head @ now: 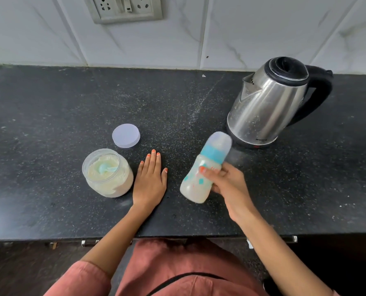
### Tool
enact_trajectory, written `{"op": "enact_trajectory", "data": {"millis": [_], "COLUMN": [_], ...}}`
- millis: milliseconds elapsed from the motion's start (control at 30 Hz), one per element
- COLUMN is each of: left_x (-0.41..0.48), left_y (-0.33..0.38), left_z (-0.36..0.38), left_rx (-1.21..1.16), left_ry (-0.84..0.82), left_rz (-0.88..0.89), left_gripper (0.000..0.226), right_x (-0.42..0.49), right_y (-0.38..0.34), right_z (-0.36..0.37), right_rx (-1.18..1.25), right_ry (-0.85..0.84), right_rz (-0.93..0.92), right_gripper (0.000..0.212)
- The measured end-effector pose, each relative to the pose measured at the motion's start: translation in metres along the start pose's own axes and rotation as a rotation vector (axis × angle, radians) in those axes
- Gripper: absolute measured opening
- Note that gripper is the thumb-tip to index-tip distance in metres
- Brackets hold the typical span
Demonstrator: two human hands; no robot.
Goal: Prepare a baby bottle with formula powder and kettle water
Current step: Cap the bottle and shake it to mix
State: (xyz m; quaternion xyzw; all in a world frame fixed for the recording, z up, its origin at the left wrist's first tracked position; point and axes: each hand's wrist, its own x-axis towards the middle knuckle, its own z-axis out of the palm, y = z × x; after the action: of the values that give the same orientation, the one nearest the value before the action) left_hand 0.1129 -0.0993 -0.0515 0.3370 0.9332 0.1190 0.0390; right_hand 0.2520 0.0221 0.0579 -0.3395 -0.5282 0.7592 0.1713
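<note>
My right hand grips a baby bottle round its middle and holds it tilted above the black counter. The bottle is blurred, holds milky white liquid, and wears a blue collar and a clear cap. My left hand rests flat on the counter, fingers straight, just right of the open formula jar. A light blue scoop lies in the powder inside that jar. The steel kettle with a black lid and handle stands on its base at the right rear.
The jar's round pale lid lies on the counter behind the jar. A tiled wall with a socket panel rises at the back. The counter's front edge runs near my body.
</note>
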Motion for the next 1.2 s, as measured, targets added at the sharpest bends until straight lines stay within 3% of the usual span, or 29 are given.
{"op": "enact_trajectory", "data": {"millis": [67, 233, 433, 633, 800, 867, 1000, 1100, 1200], "left_x": [0.0, 0.0, 0.0, 0.0, 0.001, 0.001, 0.0, 0.0, 0.0], "left_y": [0.0, 0.001, 0.001, 0.001, 0.0, 0.0, 0.001, 0.001, 0.0], "left_z": [0.0, -0.001, -0.002, -0.001, 0.0, 0.0, -0.001, -0.001, -0.001], "left_rx": [-0.004, -0.007, -0.002, -0.009, 0.007, 0.004, -0.01, -0.014, -0.013], "left_ry": [0.002, 0.0, -0.008, 0.0, -0.004, -0.001, 0.008, 0.003, 0.003], "left_rz": [-0.001, 0.002, 0.0, 0.006, -0.003, -0.003, 0.002, 0.003, 0.005], "left_gripper": [0.054, 0.054, 0.054, 0.053, 0.054, 0.054, 0.054, 0.054, 0.054], "right_x": [0.001, 0.019, 0.002, 0.019, -0.003, 0.001, 0.018, 0.01, 0.004], "right_y": [-0.002, -0.017, -0.012, -0.018, -0.002, -0.009, -0.02, -0.016, -0.016], "right_z": [-0.002, -0.006, -0.006, -0.009, -0.003, -0.007, -0.01, -0.005, -0.008], "right_rx": [-0.027, 0.297, -0.077, 0.345, -0.057, -0.002, 0.391, 0.214, -0.016], "right_ry": [-0.015, 0.201, -0.086, 0.252, -0.061, -0.039, 0.176, 0.051, -0.079], "right_rz": [-0.01, -0.067, -0.048, -0.075, 0.01, -0.034, -0.054, -0.008, -0.024], "right_gripper": [0.02, 0.02, 0.022, 0.015, 0.027, 0.027, 0.01, 0.011, 0.027]}}
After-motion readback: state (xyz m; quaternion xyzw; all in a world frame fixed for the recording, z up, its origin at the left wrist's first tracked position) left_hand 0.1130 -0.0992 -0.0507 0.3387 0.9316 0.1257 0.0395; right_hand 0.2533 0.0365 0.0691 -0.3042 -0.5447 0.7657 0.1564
